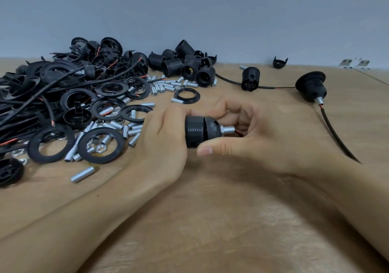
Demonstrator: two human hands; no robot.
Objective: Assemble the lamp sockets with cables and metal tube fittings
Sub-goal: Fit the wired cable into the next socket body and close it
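Note:
A black threaded lamp socket (202, 130) lies sideways between my hands just above the wooden table (210, 220). My left hand (166, 138) grips its threaded body from the left. My right hand (256, 133) holds its domed cap end, fingers behind and thumb stretched along the front. A short metal tube (228, 129) sticks out of the cap to the right, with a red wire end (239, 133) showing past it. The cable itself is hidden inside my right palm.
A heap of black rings, caps and cables (63, 95) with loose metal tubes (130, 129) fills the left. Bare socket bodies (185, 66) stand at the back. Two cabled sockets (250, 79) (311, 86) lie at the right, one cable (336, 135) trailing forward.

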